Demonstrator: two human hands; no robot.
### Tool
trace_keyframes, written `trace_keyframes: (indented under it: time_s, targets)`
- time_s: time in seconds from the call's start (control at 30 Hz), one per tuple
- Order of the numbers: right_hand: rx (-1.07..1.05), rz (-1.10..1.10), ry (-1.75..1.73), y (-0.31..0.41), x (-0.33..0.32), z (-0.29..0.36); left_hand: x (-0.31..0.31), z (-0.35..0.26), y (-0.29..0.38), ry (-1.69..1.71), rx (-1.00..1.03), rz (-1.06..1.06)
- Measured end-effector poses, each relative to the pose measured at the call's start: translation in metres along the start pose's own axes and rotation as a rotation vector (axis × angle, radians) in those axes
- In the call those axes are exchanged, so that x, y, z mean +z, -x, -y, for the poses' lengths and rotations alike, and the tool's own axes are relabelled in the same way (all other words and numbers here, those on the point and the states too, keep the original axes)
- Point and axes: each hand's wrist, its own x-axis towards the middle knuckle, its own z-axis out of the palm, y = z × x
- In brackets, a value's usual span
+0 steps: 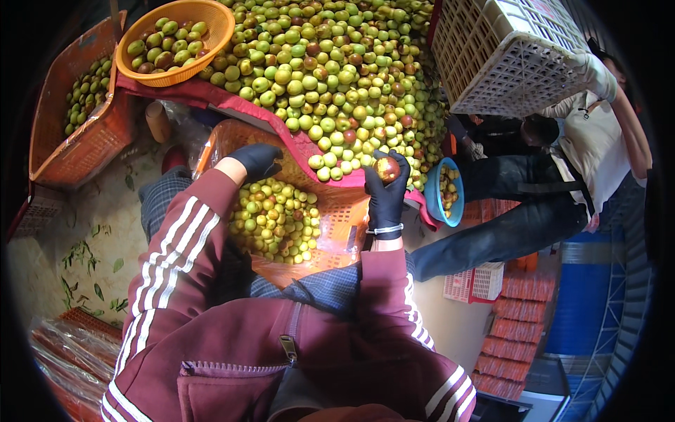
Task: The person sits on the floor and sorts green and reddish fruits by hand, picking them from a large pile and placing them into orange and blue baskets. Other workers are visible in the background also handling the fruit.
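Note:
My right hand [389,192], in a black glove with a pale band at the wrist, holds a large red-brown jujube [387,169] between thumb and fingers. It is at the near edge of a broad heap of green and brownish jujubes [321,74] on a red cloth [287,138]. My left hand [257,161], also gloved in black, hovers over an orange plastic crate [343,216]. Its fingers and thumb are bent and apart, with no fruit seen between them; the palm side is hidden. Inside the plastic-lined crate lies a pile of jujubes [277,219].
An orange basket [219,53] of jujubes stands at the heap's left, beside another orange crate [100,150]. A blue basket [431,195] of browner fruit sits right. There, a co-worker [590,137] holds a white plastic crate [511,68]. Stacked orange crates [509,337] stand behind.

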Motion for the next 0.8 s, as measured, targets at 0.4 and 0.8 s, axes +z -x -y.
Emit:
trace_keyframes:
  time_s: [0.4,0.8]
  targets:
    - [-0.182,-0.049,0.168,0.008,0.007,0.011,-0.001,0.008,0.004,-0.005,0.062,-0.054]
    - [-0.101,0.053,0.187,0.021,0.001,-0.016,-0.005,-0.001,0.012,-0.015,-0.002,0.01]
